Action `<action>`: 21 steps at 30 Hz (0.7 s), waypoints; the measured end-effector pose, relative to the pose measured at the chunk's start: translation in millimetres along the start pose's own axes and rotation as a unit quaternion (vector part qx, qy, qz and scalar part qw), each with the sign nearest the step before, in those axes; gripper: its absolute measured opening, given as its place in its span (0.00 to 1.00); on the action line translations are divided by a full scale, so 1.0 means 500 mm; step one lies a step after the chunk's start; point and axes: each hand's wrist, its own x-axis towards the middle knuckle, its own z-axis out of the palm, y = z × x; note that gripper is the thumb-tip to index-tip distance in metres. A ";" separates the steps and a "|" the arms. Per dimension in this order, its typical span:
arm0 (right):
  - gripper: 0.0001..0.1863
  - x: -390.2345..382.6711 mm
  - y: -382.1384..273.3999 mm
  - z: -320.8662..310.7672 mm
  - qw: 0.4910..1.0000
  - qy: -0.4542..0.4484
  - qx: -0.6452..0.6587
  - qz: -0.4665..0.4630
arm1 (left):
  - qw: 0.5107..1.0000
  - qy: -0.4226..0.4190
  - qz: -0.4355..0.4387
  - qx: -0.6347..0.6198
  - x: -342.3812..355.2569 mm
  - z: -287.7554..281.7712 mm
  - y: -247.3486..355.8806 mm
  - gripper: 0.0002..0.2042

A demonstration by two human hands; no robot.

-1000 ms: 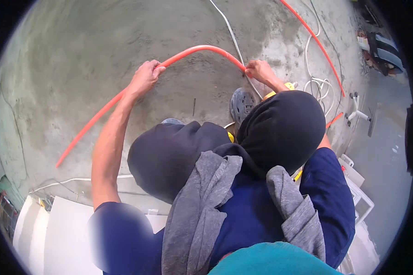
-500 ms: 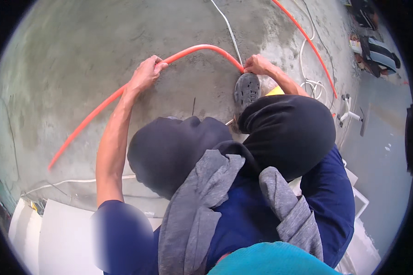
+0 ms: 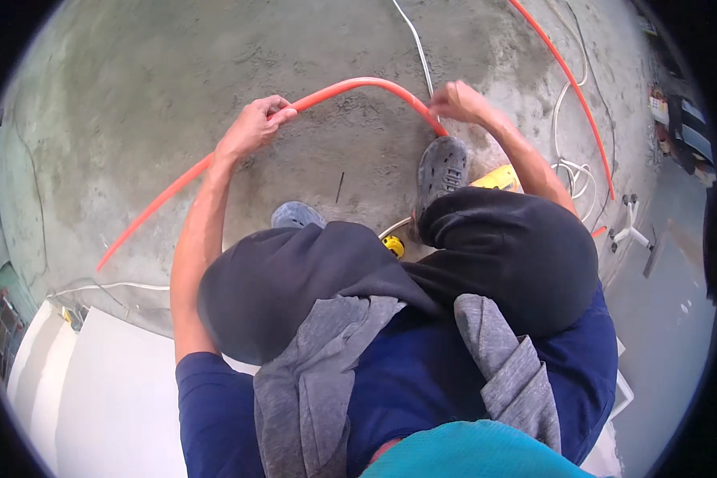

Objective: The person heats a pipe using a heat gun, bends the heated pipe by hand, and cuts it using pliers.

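Note:
An orange flexible pipe (image 3: 366, 83) arches over the concrete floor from the far left to the tip of my right shoe (image 3: 442, 171). My left hand (image 3: 256, 126) is closed around the pipe left of its bend, thumb on top. Just above the pipe's right end, my right hand (image 3: 459, 102) hangs with bent fingers, blurred by motion. It seems apart from the pipe; I cannot see whether anything is in it. A white cable (image 3: 418, 48) runs down beside these fingers. The pipe's right end rests at the shoe tip.
Beside my right shoe lies a yellow object (image 3: 498, 178), partly hidden by my arm. A second orange pipe (image 3: 573, 84) and a loose white cord (image 3: 561, 111) lie on the right. A small yellow and black item (image 3: 392, 245) sits between my legs. White boards (image 3: 119, 390) are lower left.
My right hand has come up off the pipe's end, which it held before. My left hand keeps its hold. My left shoe and the yellow item between my legs have come into view.

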 end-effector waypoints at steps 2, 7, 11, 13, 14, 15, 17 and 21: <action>0.18 0.021 -0.029 -0.025 0.969 0.201 0.097 -0.109 | 1.000 -0.003 0.007 0.002 -0.001 -0.006 -0.006 0.17; 0.19 0.077 -0.141 -0.071 0.952 0.163 0.189 -0.179 | 0.999 -0.003 -0.002 0.035 -0.006 -0.019 0.006 0.18; 0.18 0.107 -0.155 -0.078 0.965 0.088 0.159 -0.191 | 0.999 -0.003 -0.005 0.046 -0.005 -0.016 0.011 0.17; 0.17 0.110 -0.153 -0.071 0.963 0.092 0.150 -0.206 | 0.999 0.002 0.007 0.036 -0.008 -0.011 0.008 0.17; 0.17 0.112 -0.153 -0.068 0.963 0.091 0.150 -0.206 | 0.999 0.003 0.006 0.036 -0.010 -0.009 0.006 0.17; 0.17 0.115 -0.153 -0.065 0.962 0.099 0.146 -0.208 | 0.999 0.013 0.016 0.033 -0.013 -0.007 0.005 0.17; 0.16 0.117 -0.156 -0.060 0.962 0.107 0.143 -0.208 | 0.999 0.023 0.025 0.032 -0.018 -0.005 0.003 0.17; 0.15 0.121 -0.157 -0.056 0.963 0.112 0.147 -0.196 | 0.999 0.035 0.016 0.027 -0.023 -0.005 0.015 0.18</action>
